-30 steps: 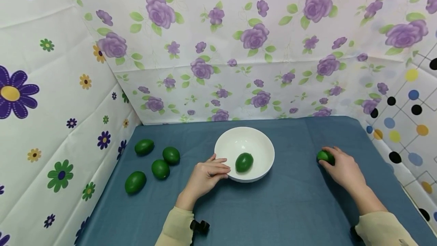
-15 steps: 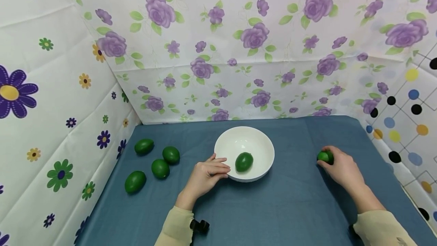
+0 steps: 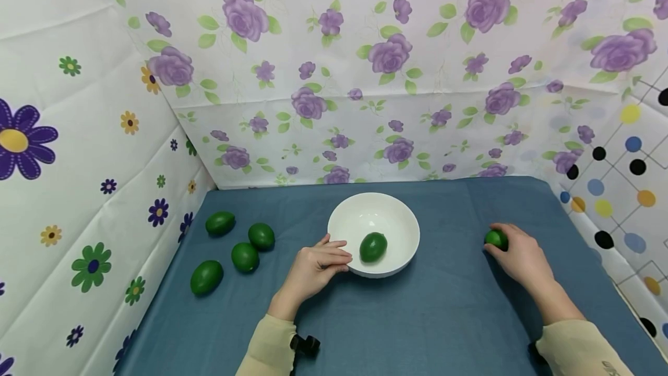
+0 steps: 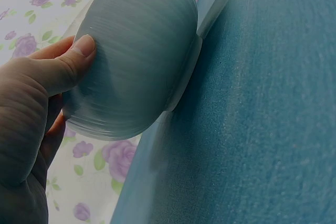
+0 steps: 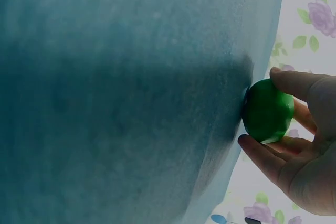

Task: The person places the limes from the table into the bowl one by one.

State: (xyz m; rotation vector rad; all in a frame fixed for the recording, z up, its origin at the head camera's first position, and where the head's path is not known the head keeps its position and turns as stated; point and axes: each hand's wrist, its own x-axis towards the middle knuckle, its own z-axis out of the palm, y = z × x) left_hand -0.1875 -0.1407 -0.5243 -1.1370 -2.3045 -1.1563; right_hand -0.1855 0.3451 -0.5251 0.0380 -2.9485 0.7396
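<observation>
A white bowl (image 3: 399,219) stands mid-table with one green lime (image 3: 373,247) inside. My left hand (image 3: 315,268) pinches the bowl's near-left rim; in the left wrist view the thumb lies on the outer wall of the bowl (image 4: 136,56) and the other fingers go behind the rim. Far to the right, my right hand (image 3: 524,254) holds another green lime (image 3: 496,239) at the tablecloth. The right wrist view shows that lime (image 5: 268,111) between thumb and fingers, right at the cloth.
Several more green limes lie left of the bowl, among them a front one (image 3: 206,277) and a back one (image 3: 220,224). The blue tablecloth (image 3: 417,329) meets a flowered curtain (image 3: 365,103) behind and patterned sheets at both sides.
The right hand shifts very slightly around the lime it holds. The left hand, the bowl and the other limes stay where they were.
</observation>
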